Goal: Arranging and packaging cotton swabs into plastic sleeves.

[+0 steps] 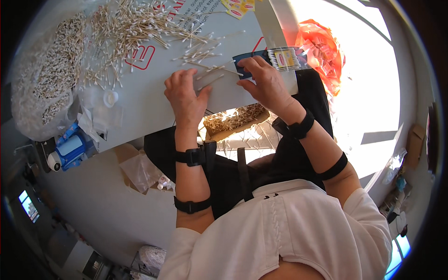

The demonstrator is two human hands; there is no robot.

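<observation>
While the person is leaning over the counter [140, 100] in a white shirt, both forearms are coming up from the lower edge, each wearing black straps at the wrist and below the elbow. Under the counter's near edge, an open cardboard box [233, 122] is sitting with cotton swabs heaped inside it. The left hand [185, 95] is resting on the white counter top with its fingers [179, 77] curled narrow and pressing down just beside a few loose cotton swabs [210, 74]; I cannot tell whether any swab is pinched between them. The right hand [266, 84] is lying close to the left one, its fingers closed on a small dark blue packet [275, 59] with white swab tips showing in a row at its far end. The loose swabs are lying between the two hands, touching the counter. Left of the hands, a small white cap [110, 98] is sitting on the counter, and a blue tape dispenser [70, 149] is resting near the counter's left edge. Farther off, a broad scatter of cotton swabs [135, 28] is spreading over the counter, with a clear bag of swabs [46, 79] bulging at the far left. An orange bag [322, 51] is glowing in strong light at the far right.
</observation>
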